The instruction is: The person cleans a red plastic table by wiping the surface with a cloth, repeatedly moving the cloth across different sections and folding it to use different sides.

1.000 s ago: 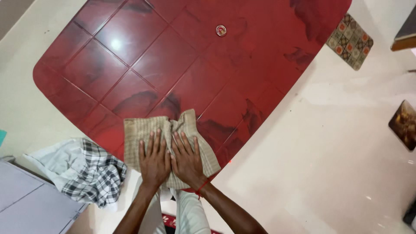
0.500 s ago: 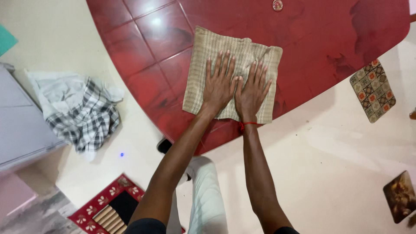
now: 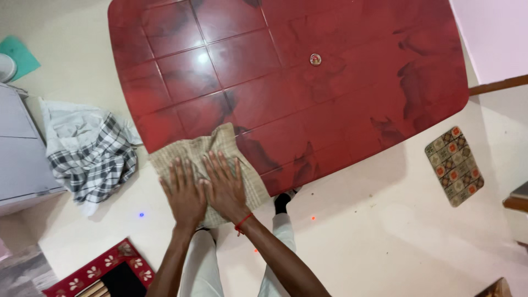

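Cloth (image 3: 214, 159) now sits at the table's (image 3: 308, 93) 7 o'clock corner, nearer the edge than half a second ago; left hand (image 3: 184, 192) and right hand (image 3: 225, 184) lie flat, fingers spread, gripping nothing. Looks like mid-smoothing of a fold; next pass likely needs even pressure outward toward 12 o'clock. Palms hide the cloth's near edge; checked garment (image 3: 91, 157) at 9 o'clock lies rumpled, its shape unclear.
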